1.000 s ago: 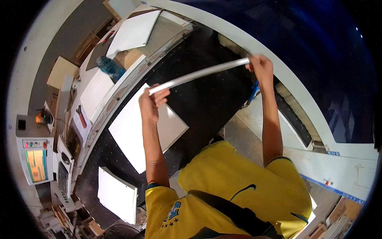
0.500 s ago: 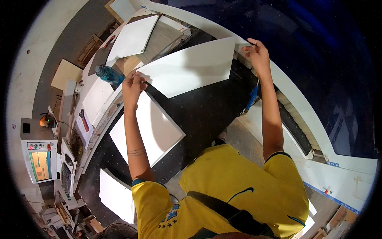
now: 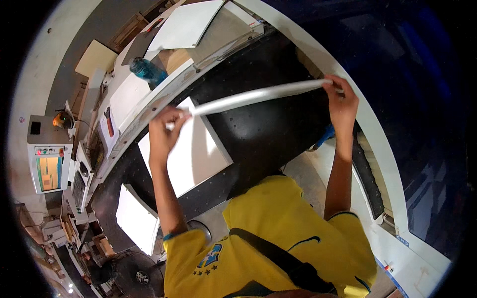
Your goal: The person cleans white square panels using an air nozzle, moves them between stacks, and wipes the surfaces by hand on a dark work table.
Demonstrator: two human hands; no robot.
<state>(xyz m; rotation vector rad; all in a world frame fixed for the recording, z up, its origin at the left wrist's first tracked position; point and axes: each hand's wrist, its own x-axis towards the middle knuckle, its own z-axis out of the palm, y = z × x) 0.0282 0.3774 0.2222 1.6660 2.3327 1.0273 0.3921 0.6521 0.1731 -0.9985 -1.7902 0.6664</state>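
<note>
Head view: left hand (image 3: pixel 163 133) and right hand (image 3: pixel 342 99) pinch white panel (image 3: pixel 258 95) edge-on at its ends; thin grip, could slip onto black bed (image 3: pixel 268 134).

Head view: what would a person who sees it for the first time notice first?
First comes the long white panel, seen almost edge-on and held up over the black table, with the left hand at one end and the right hand at the other. Below it a flat white board lies on the table. At the bottom of the picture the person's yellow shirt stands out.
</note>
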